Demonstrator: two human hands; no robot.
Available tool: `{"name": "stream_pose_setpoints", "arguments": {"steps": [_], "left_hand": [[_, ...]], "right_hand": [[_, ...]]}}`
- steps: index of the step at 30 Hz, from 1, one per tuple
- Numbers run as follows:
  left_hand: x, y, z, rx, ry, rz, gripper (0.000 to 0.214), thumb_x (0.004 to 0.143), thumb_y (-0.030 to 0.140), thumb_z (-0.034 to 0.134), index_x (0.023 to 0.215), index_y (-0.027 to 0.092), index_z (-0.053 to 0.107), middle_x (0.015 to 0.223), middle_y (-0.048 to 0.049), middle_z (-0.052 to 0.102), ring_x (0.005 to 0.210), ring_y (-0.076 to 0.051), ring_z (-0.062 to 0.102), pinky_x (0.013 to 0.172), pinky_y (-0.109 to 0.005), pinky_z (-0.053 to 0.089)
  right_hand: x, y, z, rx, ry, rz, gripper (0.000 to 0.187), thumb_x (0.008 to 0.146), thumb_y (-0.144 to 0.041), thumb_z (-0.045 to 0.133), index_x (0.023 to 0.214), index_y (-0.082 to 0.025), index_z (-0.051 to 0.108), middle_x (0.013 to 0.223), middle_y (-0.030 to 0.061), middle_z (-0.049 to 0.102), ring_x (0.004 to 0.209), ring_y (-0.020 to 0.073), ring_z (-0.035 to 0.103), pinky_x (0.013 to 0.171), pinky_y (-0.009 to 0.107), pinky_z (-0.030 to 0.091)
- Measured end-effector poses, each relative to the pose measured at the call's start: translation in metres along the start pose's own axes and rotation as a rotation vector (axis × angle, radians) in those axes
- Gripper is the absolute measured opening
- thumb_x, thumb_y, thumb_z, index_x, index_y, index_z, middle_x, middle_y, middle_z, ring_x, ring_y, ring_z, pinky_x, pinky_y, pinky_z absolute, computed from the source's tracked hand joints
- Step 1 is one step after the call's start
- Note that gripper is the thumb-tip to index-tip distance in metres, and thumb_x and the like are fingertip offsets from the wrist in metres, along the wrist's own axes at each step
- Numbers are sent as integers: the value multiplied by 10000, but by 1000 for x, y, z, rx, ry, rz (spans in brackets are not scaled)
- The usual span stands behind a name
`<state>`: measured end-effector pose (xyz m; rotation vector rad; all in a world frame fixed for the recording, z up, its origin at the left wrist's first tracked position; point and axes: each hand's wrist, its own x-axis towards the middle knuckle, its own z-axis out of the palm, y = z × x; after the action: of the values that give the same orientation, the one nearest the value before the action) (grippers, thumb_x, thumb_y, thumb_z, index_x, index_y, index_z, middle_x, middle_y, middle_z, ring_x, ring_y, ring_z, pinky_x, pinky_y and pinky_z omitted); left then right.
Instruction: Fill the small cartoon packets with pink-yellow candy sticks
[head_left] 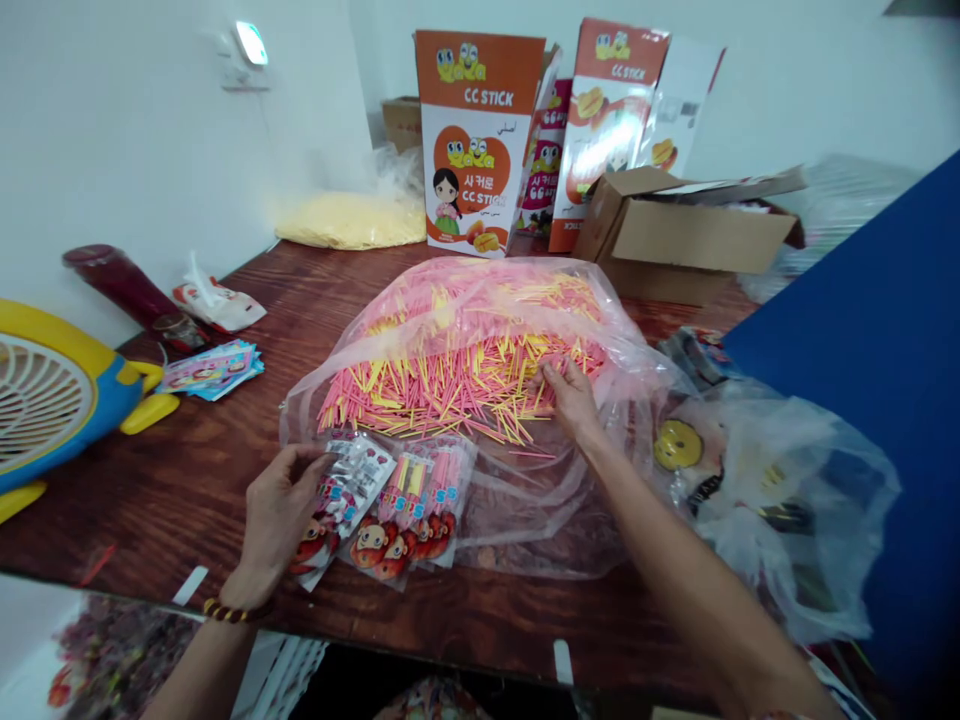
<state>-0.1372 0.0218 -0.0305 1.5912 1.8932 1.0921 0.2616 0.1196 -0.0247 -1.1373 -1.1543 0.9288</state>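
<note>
Pink and yellow sticks (450, 375) heaped in clear bag (540, 525), centre of frame. Right hand (574, 400) at heap's right part, fingers curled in among sticks; cannot tell whether any pinched. Left hand (281, 505), lower left of centre, fingers narrow, holding packet (364, 480) by top end. Other packets (435, 490) overlapping just beside. Fan (45, 400) at left edge.

From the head view I log: sticks (450, 385), pink and yellow mixed; large bag (525, 540), translucent pinkish; packets (412, 510), clear with blue lettering and red cartoon prints; tabletop (465, 625), reddish-brown wood grain; fan (109, 400), yellow and blue; front carton (480, 130), orange and white.
</note>
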Motion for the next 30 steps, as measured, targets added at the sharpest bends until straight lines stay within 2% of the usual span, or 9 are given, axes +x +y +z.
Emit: {"name": "stream_pose_setpoints", "arguments": {"steps": [5,8,12,17,21,25,28,30], "left_hand": [[-2,13,-7,-158,21,-54,303,777,491,663,875,205,655,818,1,691,744,-180,622,690,-269,498],[-1,18,-9,-218,34,-89,332,741,481,702,909,196,674,863,-5,709,759,-174,635,706,-264,511],[1,22,-8,-247,9,-104,316,706,467,721,840,183,682,772,4,695,690,-164,609,647,-253,500],[6,17,-7,-167,-38,-79,316,716,478,697,801,174,695,740,-4,681,665,-161,587,625,-254,474],[13,9,-9,-76,-44,-77,339,721,507,665,813,186,723,757,-19,717,687,-192,615,644,-276,487],[19,4,-9,65,-103,63,340,765,510,592,826,211,742,844,-46,761,763,-233,663,731,-314,513],[21,3,-6,189,-91,186,345,802,496,541,873,233,753,930,-60,777,831,-255,690,790,-335,517],[20,3,-5,269,-59,187,369,829,491,514,955,246,760,951,-69,785,836,-275,706,768,-346,517]], "right_hand": [[-52,23,-1,-228,62,-16,249,822,-454,571,945,-239,551,785,-8,630,745,180,591,746,321,492],[-64,38,1,-225,75,60,301,782,-419,590,1017,-234,550,777,-17,640,707,181,575,717,321,487],[-61,39,1,-94,60,111,268,755,-440,612,923,-234,571,752,-13,650,675,173,579,702,311,488],[-58,34,0,-143,20,113,262,712,-461,644,763,-207,604,671,-13,652,663,170,578,694,304,474],[-56,32,0,-26,49,152,287,722,-467,669,825,-200,642,675,-7,683,617,162,585,647,301,482],[-54,30,1,138,8,219,338,710,-500,691,863,-204,634,680,-9,682,598,166,613,604,295,488],[-55,30,0,64,11,173,333,735,-500,658,895,-208,633,697,-9,691,597,162,603,612,294,475],[-57,31,-1,-90,21,115,303,756,-472,627,907,-209,641,736,-2,712,625,165,598,644,302,471]]}}
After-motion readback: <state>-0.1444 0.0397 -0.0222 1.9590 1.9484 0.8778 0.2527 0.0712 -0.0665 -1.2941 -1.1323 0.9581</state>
